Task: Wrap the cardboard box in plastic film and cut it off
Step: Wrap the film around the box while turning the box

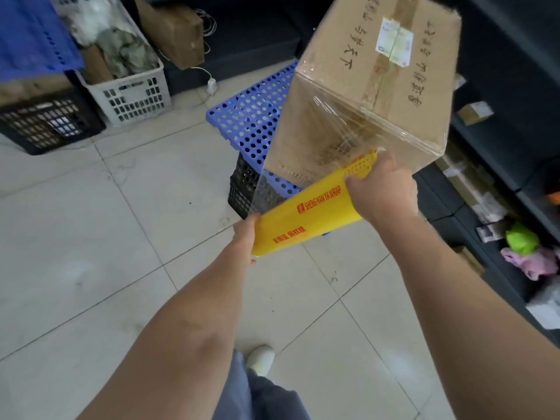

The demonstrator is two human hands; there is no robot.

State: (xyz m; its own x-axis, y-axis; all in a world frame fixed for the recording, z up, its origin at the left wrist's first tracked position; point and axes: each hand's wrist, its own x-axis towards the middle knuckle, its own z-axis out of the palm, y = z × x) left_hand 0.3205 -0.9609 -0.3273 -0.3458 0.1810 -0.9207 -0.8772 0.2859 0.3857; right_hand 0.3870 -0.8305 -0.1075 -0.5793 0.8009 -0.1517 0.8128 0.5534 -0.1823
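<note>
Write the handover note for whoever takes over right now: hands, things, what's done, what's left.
Left hand: holds the near end of the yellow film roll.
Right hand: grips the far end of the same roll.
Cardboard box: stands on the blue perforated board, which lies on a black crate.
Done: plastic film runs from the roll to the box and covers the side facing the person.
Left: finish wrapping if more turns are wanted, then cut the film off.

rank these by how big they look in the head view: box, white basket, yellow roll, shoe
1. box
2. white basket
3. yellow roll
4. shoe
The basket sits farther off, so its true size against the roll is unsure.
</note>
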